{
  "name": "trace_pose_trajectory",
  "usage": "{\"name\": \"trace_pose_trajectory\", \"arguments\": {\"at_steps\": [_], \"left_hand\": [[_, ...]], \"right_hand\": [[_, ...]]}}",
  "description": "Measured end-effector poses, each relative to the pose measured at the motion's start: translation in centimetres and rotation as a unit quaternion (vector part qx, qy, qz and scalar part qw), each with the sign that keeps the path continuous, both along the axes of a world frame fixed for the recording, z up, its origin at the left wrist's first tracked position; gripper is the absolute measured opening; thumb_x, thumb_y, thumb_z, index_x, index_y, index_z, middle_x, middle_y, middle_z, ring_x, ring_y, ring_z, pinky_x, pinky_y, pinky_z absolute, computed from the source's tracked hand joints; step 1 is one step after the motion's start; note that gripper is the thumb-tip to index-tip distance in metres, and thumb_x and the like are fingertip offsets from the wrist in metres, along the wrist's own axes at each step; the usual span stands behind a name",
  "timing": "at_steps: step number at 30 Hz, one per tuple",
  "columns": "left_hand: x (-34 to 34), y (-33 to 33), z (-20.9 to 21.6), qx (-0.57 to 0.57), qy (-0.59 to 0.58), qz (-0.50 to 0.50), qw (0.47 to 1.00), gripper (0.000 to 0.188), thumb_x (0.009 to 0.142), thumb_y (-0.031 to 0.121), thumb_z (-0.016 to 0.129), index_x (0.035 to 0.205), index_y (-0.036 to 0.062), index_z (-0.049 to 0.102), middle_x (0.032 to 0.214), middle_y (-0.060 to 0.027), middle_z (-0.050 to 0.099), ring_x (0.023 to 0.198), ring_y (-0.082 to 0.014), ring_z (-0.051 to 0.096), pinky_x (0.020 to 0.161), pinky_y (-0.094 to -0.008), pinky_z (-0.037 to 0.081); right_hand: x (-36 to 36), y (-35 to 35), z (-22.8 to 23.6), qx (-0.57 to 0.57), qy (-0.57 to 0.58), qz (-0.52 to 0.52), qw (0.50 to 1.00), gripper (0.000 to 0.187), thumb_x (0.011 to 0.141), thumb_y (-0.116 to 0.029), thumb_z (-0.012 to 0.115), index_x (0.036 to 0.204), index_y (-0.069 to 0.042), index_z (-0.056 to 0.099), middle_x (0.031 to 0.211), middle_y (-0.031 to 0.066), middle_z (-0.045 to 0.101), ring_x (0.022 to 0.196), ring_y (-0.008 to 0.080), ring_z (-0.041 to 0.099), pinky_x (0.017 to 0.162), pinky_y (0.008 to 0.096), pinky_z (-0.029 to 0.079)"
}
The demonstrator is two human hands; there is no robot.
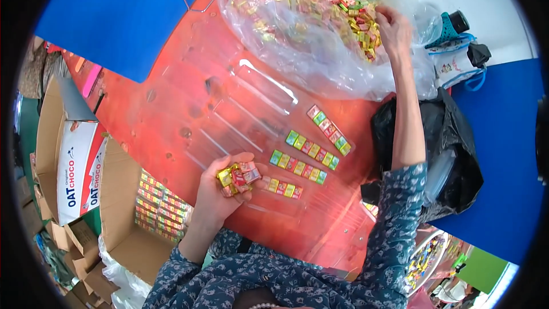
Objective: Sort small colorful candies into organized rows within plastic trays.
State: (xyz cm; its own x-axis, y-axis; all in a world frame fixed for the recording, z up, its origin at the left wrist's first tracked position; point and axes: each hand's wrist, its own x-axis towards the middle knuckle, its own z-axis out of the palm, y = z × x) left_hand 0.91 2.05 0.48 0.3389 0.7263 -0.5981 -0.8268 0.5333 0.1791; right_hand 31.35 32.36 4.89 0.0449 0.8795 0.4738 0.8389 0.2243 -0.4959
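My left hand (220,194) is cupped round several small wrapped candies (239,177), gold, red and pink, above the red table (160,103). My right hand (394,31) reaches far out to a large clear plastic bag (337,80) with many loose candies (354,14) in it. Its fingers are bent together at the candies' edge; what they pinch is hidden. Between my arms lies a clear plastic tray (269,88) with long slots. Near my left hand, a row of candies (284,187) fills one slot, and more rows (303,166) lie beyond it.
At the left stands an open cardboard box (120,206) with packed candy rows inside, beside a white and red carton (80,166). A black plastic bag (452,149) sits right of my forearm. Blue panels (114,17) flank the table. A bottle (454,23) lies at the far right.
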Motion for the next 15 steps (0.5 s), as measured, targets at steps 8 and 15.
{"name": "trace_pose_trajectory", "arguments": {"at_steps": [8,15], "left_hand": [[-2.1,4.5,1.4,-0.014,0.092,-0.013,0.996,0.036,0.088,0.033,0.045,0.108,0.0057,0.059,0.101,-0.0215,0.062,0.077,-0.0274,0.065,0.048,-0.0249,0.051],[-1.0,15.3,4.1,0.069,0.186,-0.107,0.974,0.032,0.083,0.024,0.056,0.108,0.0050,0.058,0.099,-0.0162,0.062,0.076,-0.0248,0.061,0.050,-0.0233,0.046]], "right_hand": [[-5.8,9.3,-4.8,0.042,-0.076,0.193,0.977,0.032,0.080,-0.024,0.061,0.106,-0.005,0.062,0.090,0.0146,0.064,0.082,0.0274,0.061,0.073,0.0345,0.047],[-13.5,11.8,-6.6,0.090,-0.220,0.288,0.928,0.040,0.073,-0.033,0.067,0.107,-0.013,0.062,0.106,0.0150,0.052,0.100,0.0324,0.048,0.086,0.0396,0.041]]}}
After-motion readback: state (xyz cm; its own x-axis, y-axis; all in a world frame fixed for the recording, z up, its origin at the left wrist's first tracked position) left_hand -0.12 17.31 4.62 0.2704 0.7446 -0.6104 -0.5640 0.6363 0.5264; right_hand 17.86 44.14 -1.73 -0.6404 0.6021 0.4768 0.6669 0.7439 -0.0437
